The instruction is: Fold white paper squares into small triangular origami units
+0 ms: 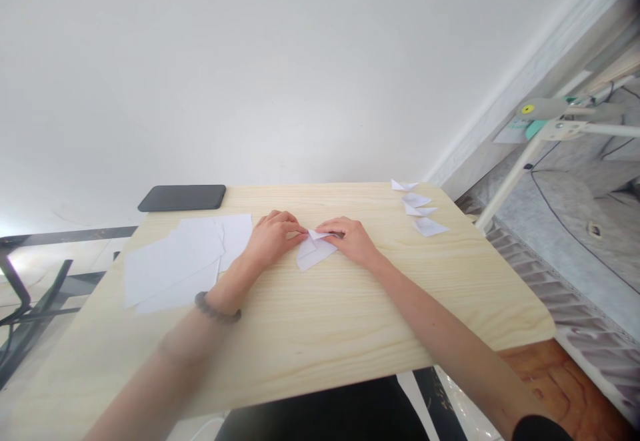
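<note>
Between my hands, on the middle of the table, is a folded piece of white paper (pixel 311 254) with creased flaps and a pointed top. The fingers of my left hand (pixel 273 235) pinch its upper left edge. On the other side, my right hand (pixel 353 237) grips the upper right flap between thumb and fingers. Several small folded paper pieces (pixel 431 227) stand in a row at the far right of the table. Loose white sheets (pixel 175 264) lie overlapping to the left of my left hand.
A dark phone-like slab (pixel 184 197) lies at the table's back left. The light wooden table (pixel 320 334) meets a white wall (pixel 280 81) behind. Right of the table rises a white metal frame (pixel 515 177) beside a grey covered bed or sofa. Black metal legs (pixel 35 307) show at left.
</note>
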Tool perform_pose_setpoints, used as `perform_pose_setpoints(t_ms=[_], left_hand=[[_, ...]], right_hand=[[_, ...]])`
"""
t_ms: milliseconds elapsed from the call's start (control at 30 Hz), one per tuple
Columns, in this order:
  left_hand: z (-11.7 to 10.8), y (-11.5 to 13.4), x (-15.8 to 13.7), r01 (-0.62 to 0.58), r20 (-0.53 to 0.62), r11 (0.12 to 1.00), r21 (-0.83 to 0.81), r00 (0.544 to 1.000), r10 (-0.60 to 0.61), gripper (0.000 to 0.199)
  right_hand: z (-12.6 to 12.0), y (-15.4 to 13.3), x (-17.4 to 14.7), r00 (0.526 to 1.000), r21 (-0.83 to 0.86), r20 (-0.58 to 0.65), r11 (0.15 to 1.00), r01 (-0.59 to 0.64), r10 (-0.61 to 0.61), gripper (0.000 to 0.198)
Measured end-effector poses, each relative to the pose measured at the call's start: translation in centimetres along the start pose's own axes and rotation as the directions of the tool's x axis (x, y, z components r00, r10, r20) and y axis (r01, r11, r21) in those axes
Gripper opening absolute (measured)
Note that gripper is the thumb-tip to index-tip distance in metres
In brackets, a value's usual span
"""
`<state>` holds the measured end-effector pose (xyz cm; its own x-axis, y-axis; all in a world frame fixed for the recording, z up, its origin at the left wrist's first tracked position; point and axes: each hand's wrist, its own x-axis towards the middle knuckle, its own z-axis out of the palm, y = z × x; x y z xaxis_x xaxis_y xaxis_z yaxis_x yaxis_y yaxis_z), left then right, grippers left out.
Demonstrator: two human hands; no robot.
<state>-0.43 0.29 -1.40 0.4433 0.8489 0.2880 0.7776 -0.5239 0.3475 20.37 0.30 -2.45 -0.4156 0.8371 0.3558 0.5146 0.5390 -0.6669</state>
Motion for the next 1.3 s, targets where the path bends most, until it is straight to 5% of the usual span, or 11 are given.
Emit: perform_pose_setpoints(t_ms=[433,833,1000,1300], left_hand=[[0.1,0.2,0.0,-0.067,0.007,0.996,0.051,0.998,0.067,0.025],[-0.1,0.7,0.2,-0.107,0.032,0.989,0.101,0.994,0.104,0.023],[-0.2,0.9,0.3,-0.093,0.043,0.989,0.118,0.995,0.089,0.022],[-0.1,0.9,0.2,-0.072,0.029,0.994,0.086,0.997,0.07,0.027]], right_hand=[[-1.4,0.8,0.1,0.963,-0.112,0.196,0.971,0.21,-0.185,0.026],[-2.3,0.4,0.0,0.933,-0.158,0.293,0.952,0.261,-0.208,0.04],[-2.1,-0.2,0.1,0.953,-0.167,0.235,0.958,0.231,-0.189,0.022],[-1.6,-0.8,-0.1,0.984,-0.23,0.149,0.965,0.129,-0.096,0.019]])
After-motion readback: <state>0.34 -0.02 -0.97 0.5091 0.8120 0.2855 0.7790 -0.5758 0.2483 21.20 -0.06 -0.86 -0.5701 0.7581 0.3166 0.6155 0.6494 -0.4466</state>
